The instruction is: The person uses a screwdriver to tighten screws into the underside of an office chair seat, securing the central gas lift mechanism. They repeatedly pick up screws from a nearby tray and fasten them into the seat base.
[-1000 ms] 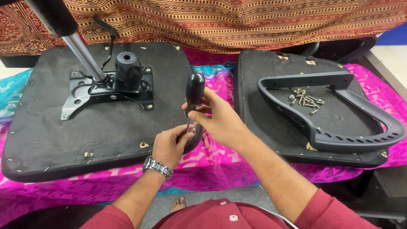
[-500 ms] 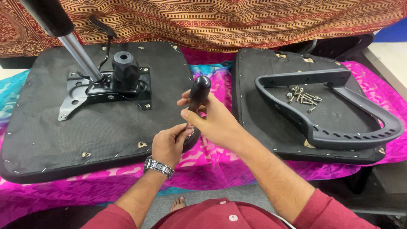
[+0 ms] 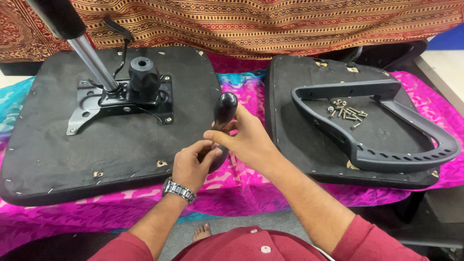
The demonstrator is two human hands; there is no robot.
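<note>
Tool: a screwdriver (image 3: 224, 110) with a rounded, glossy black handle, standing nearly upright; only the handle shows, the shaft is hidden behind the hands.
Where it is: over the right front corner of the left seat pad (image 3: 58, 159), above the gap between the two pads.
Right hand (image 3: 246, 140): fingers wrapped closed around the lower part of the handle, thumb reaching across toward the left hand.
Left hand (image 3: 191, 166): just below and touching the right hand, fingers curled in and pinched at the base of the tool; what they pinch cannot be made out. A metal wristwatch (image 3: 179, 190) sits on the wrist.
Change from earlier: the handle stands at about the same place over the pad corner as half a second ago; both hands keep their hold, with the left hand's fingers tucked a little closer under the right.
Left pad: a black metal mounting plate (image 3: 121, 104) is fixed on it, with a black knob (image 3: 143, 75), a thin lever (image 3: 118, 31) and a chrome cylinder (image 3: 94, 60) leaning up and left.
Right pad (image 3: 309, 159): carries a black plastic armrest frame (image 3: 386, 150) shaped as a loop, and a small heap of silver screws (image 3: 347, 113) inside the loop.
Under all: a pink and turquoise cloth (image 3: 241, 179); a patterned brown fabric (image 3: 270, 21) at the back.
In the way: the hands cover the tool's tip.
</note>
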